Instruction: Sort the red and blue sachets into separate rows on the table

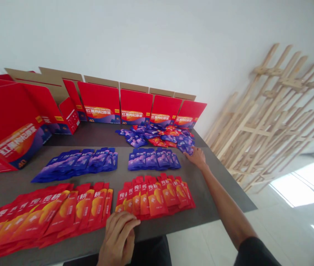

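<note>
My right hand (pixel 197 158) reaches out to the right end of a loose pile, its fingers closed on the edge of a blue pouch (pixel 186 146). The fingertips are partly hidden. My left hand (pixel 118 236) is at the table's front edge with its fingers loosely bent and nothing visible in them. Just beyond it lies an overlapping row of red pouches (pixel 157 197); a longer red row (pixel 43 210) spreads to its left. Behind these are two overlapping rows of blue pouches, one on the left (pixel 79 161) and a shorter one (pixel 153 159) near my right hand.
The mixed pile of blue and red pouches (pixel 157 135) lies in front of several open red cartons (pixel 136 105) along the wall. More open cartons (pixel 15 122) stand at the left. Wooden frames (pixel 265 122) lean against the wall right of the dark table (pixel 215 181).
</note>
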Available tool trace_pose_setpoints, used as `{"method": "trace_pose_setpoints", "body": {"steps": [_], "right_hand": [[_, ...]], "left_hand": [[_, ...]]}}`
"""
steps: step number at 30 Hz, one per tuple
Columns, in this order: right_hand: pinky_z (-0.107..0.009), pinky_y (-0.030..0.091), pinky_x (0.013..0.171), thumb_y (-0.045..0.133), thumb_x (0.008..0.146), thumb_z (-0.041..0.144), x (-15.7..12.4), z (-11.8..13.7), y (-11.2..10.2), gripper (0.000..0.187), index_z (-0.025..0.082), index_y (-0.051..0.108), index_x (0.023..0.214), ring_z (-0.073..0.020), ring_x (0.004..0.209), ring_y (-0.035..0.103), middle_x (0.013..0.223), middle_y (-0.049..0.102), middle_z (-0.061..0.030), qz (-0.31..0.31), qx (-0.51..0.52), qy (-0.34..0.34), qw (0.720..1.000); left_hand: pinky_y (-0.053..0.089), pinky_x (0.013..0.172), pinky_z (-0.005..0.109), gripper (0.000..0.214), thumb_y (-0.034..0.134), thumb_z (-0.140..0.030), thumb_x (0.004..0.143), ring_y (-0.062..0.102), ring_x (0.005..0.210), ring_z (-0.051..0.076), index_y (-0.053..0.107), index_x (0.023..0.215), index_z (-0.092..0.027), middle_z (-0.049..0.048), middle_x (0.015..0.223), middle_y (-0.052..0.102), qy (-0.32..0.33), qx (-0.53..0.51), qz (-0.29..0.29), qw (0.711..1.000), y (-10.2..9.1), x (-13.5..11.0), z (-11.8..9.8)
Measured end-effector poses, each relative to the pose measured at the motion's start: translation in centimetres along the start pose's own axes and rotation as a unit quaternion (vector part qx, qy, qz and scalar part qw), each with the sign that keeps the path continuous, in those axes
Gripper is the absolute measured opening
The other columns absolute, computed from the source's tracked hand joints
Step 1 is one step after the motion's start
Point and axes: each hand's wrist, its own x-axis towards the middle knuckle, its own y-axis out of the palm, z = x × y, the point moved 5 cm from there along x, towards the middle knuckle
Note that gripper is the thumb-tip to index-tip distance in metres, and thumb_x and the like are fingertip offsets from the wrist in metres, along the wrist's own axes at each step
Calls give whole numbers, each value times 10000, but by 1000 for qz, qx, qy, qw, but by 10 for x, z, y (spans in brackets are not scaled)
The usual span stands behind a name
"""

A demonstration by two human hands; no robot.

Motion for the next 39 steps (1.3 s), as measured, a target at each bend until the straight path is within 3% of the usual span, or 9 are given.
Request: {"method": "trace_pose_setpoints", "body": {"steps": [3, 9, 15, 19, 22, 25, 31, 35, 39], "right_hand": [[-437, 449, 1077, 649, 925, 587, -5, -14, 6, 730, 164, 509, 1503, -347, 1307, 579, 1397, 601, -216, 32, -69, -22, 997], [-429, 457, 1083, 654, 927, 405, 1, -39, 7, 546, 225, 583, 1437, -308, 1295, 595, 1399, 645, -138, 65, -78, -85, 991], [-526, 409, 1162, 594, 864, 220, -21, -99, -13, 498, 282, 667, 1353, -285, 1387, 545, 1510, 604, -79, 138, -27, -266, 954], [-530, 403, 1187, 587, 834, 194, -42, -124, -32, 426, 246, 738, 1229, -293, 1437, 520, 1519, 593, -111, 98, -6, -264, 960], [-490, 454, 1160, 574, 930, 365, -59, -113, -33, 375, 231, 722, 1248, -291, 1340, 611, 1388, 683, -126, 46, -9, -176, 983], [-459, 478, 1141, 531, 975, 501, -79, -77, -25, 492, 228, 671, 1360, -299, 1340, 610, 1426, 660, -128, 22, -42, -123, 991], [-368, 550, 1002, 501, 989, 344, -94, -17, -22, 431, 209, 682, 1357, -281, 1217, 690, 1383, 689, -135, 44, -128, -72, 988], [-332, 559, 927, 466, 982, 203, -97, -11, -27, 387, 168, 728, 1264, -274, 1113, 735, 1218, 755, -161, 54, -174, -56, 982], [-355, 573, 890, 438, 1034, 248, -102, -19, -45, 420, 226, 687, 1371, -270, 1029, 763, 1142, 784, -144, 40, -180, -57, 981]], "left_hand": [[435, 1014, 407, 319, 504, 22, 954, 622, 1010, 204, 692, 1083, -201, 63, 1009, 700, 9, 6, -2, 1000, 0, 1, 1], [450, 984, 404, 309, 501, 24, 957, 627, 991, 202, 683, 1066, -201, 63, 995, 700, 11, 9, -14, 1000, -2, 2, 0], [463, 973, 405, 317, 501, 14, 958, 640, 977, 205, 684, 1064, -221, 51, 984, 708, 9, 12, -17, 1000, -2, 2, 0], [472, 967, 404, 306, 509, 10, 954, 646, 975, 207, 689, 1057, -216, 54, 987, 708, 9, 5, -21, 1000, -2, 1, 1], [477, 965, 403, 301, 513, 5, 954, 651, 977, 208, 692, 1059, -214, 55, 991, 710, 7, 3, -21, 1000, -2, 0, 1], [481, 967, 404, 302, 511, -3, 960, 652, 973, 205, 695, 1060, -220, 50, 987, 712, 7, 3, -18, 1000, -2, 1, 1], [517, 973, 406, 301, 509, -15, 965, 660, 983, 206, 702, 1062, -225, 50, 996, 718, 2, 3, -16, 1000, -2, 1, 2], [539, 971, 386, 299, 507, -17, 965, 663, 990, 201, 706, 1058, -219, 51, 1007, 718, -2, -3, -24, 1000, -2, 0, 1], [539, 978, 370, 304, 502, -3, 964, 657, 1008, 195, 701, 1065, -210, 52, 1013, 717, -2, -10, -24, 1000, -2, -1, 0]]}}
